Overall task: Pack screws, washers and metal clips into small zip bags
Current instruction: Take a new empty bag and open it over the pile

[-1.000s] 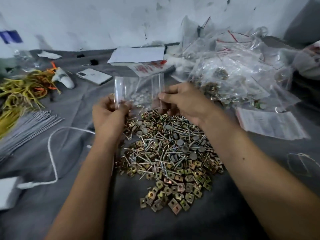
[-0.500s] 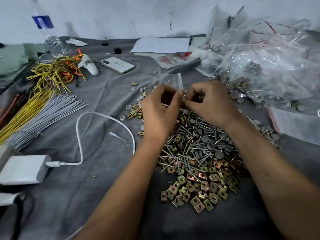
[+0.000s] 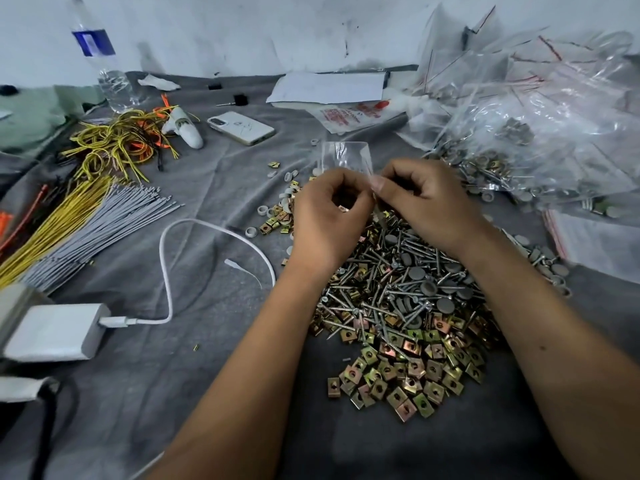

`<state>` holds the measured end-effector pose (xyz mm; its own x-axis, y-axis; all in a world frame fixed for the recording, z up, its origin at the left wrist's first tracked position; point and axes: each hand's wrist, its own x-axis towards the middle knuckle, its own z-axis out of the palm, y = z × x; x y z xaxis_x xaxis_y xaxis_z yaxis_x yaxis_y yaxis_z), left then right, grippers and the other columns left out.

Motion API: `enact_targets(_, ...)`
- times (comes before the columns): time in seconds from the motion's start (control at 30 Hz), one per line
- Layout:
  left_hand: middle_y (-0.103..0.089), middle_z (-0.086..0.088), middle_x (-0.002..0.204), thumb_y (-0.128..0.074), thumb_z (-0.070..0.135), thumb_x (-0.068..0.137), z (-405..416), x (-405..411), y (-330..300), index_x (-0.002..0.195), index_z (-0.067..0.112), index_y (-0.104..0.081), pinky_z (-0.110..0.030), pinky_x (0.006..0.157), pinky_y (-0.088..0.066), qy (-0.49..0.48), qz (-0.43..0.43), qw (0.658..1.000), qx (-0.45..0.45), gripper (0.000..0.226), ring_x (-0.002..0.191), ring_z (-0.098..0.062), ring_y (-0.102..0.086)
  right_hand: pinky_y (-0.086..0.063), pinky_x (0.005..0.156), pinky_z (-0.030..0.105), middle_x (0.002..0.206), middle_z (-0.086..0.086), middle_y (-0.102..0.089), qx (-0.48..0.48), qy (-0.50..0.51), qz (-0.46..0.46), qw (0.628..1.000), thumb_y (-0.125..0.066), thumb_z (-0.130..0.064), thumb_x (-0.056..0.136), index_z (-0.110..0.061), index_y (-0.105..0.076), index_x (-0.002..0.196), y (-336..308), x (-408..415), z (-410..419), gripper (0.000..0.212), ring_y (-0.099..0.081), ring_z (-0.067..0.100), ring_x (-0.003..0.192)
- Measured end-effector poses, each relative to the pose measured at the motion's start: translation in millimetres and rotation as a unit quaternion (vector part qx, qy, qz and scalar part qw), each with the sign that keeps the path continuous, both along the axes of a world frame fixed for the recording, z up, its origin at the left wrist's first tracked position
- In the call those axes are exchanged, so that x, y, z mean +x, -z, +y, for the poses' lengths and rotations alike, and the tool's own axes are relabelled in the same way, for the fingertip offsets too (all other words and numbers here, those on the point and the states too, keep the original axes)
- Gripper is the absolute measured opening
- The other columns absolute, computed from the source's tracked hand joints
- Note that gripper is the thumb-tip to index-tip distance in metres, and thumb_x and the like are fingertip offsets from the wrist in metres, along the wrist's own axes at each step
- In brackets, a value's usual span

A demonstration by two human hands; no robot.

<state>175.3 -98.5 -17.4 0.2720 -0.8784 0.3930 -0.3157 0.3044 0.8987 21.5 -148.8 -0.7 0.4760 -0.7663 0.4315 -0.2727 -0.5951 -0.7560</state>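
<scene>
Pinching a small clear bag [image 3: 346,157], both hands, left hand [image 3: 329,216] and right hand [image 3: 426,202], curl tight, maybe sealing it, above the screw pile [image 3: 398,299].

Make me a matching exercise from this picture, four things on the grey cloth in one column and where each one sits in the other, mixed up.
Things:
1. water bottle
2. phone
3. power bank
4. small zip bag

Places:
A. pinched between both hands above the hardware pile
B. standing at the far left by the wall
C. near left edge, white cable plugged in
D. lying flat beyond the hands, right of the tangled yellow wires

Pairs: 1-B, 2-D, 3-C, 4-A
</scene>
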Motion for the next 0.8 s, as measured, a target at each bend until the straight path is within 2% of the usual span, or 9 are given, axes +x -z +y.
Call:
enact_targets(0.07, -0.073, -0.01, 0.075, -0.07, 0.004, 0.095, 1.3, 0.5, 0.4, 0.088, 0.001, -0.073, -0.041, 0.063, -0.06, 0.003, -0.02, 1.0, -0.008, 0.008, 0.067, -0.026, -0.071, -0.043, 0.062, 0.012, 0.07, -0.014, -0.067, -0.017, 0.0, 0.002, 1.0, -0.067, -0.028, 0.099, -0.019, -0.072, 0.084, -1.1, 1.5, 0.6, 0.018, -0.06, -0.003, 0.064)
enact_targets(0.17, -0.073, -0.012, 0.074, -0.069, 0.004, 0.095, 1.3, 1.7, 1.5, 0.086, 0.0, -0.073, -0.044, 0.062, -0.06, 0.011, -0.027, 1.0, -0.001, 0.011, 0.065, -0.03, -0.069, -0.041, 0.061, 0.013, 0.067, -0.015, -0.066, -0.045, 0.014, 0.007, 0.999, -0.068, -0.023, 0.098, -0.022, -0.072, 0.081, -1.6, 1.8, -0.4, 0.017, -0.059, -0.002, 0.063)
enact_targets(0.27, -0.07, -0.01, 0.069, -0.068, 0.006, 0.097, 0.5, 2.7, 2.0, 0.079, 0.003, -0.07, -0.04, 0.057, -0.054, 0.004, -0.009, 1.0, 0.004, 0.018, 0.057, -0.022, -0.064, -0.04, 0.06, 0.013, 0.068, -0.007, -0.066, -0.038, 0.018, 0.004, 0.999, -0.066, -0.023, 0.099, -0.011, -0.073, 0.082, -1.1, 1.3, -0.8, 0.022, -0.056, -0.001, 0.061)
enact_targets(0.33, -0.07, -0.007, 0.068, -0.068, 0.006, 0.096, 0.4, 4.0, 1.7, 0.08, 0.004, -0.071, -0.035, 0.055, -0.053, 0.002, -0.019, 1.0, 0.002, 0.016, 0.056, -0.018, -0.063, -0.042, 0.061, 0.011, 0.069, -0.008, -0.067, -0.027, 0.013, -0.001, 1.0, -0.068, -0.027, 0.098, -0.012, -0.073, 0.083, -1.1, 2.2, 0.5, 0.022, -0.058, -0.002, 0.063)
enact_targets(0.43, -0.072, -0.009, 0.071, -0.067, 0.001, 0.095, 0.1, 4.9, 2.3, 0.087, 0.001, -0.073, -0.037, 0.057, -0.057, 0.016, -0.026, 1.0, 0.002, 0.01, 0.058, -0.019, -0.065, -0.044, 0.061, 0.015, 0.068, -0.009, -0.066, -0.016, 0.015, 0.014, 1.0, -0.072, -0.035, 0.094, -0.013, -0.071, 0.08, 0.1, 4.0, 0.7, 0.026, -0.058, 0.0, 0.062)
enact_targets(0.6, -0.067, -0.007, 0.068, -0.062, -0.002, 0.099, 1.0, 4.7, 1.1, 0.085, -0.002, -0.066, -0.024, 0.055, -0.047, 0.048, 0.024, 0.999, 0.008, 0.015, 0.053, -0.011, -0.06, -0.037, 0.056, 0.01, 0.059, -0.018, -0.06, 0.006, -0.007, -0.025, 1.0, -0.068, -0.02, 0.098, -0.012, -0.073, 0.08, -2.7, 0.8, -0.1, 0.021, -0.05, -0.002, 0.055)
enact_targets(0.7, -0.066, -0.005, 0.069, -0.063, -0.005, 0.097, 2.1, -0.2, 1.5, 0.084, -0.002, -0.065, -0.024, 0.058, -0.045, 0.045, 0.007, 0.999, -0.001, 0.014, 0.056, -0.01, -0.058, -0.038, 0.055, 0.011, 0.059, -0.017, -0.06, 0.007, -0.022, -0.017, 1.0, -0.067, -0.018, 0.099, -0.015, -0.073, 0.08, -3.8, 1.0, 2.1, 0.02, -0.05, -0.001, 0.054)
enact_targets(0.8, -0.066, -0.002, 0.071, -0.062, -0.006, 0.096, 0.5, 2.1, 1.5, 0.083, 0.009, -0.065, -0.03, 0.058, -0.051, -0.014, -0.009, 1.0, -0.01, 0.02, 0.062, -0.014, -0.061, -0.041, 0.056, 0.011, 0.065, -0.014, -0.066, -0.003, -0.009, -0.011, 1.0, -0.068, -0.017, 0.098, -0.013, -0.074, 0.081, -5.3, -3.6, 0.5, 0.018, -0.055, 0.0, 0.056)
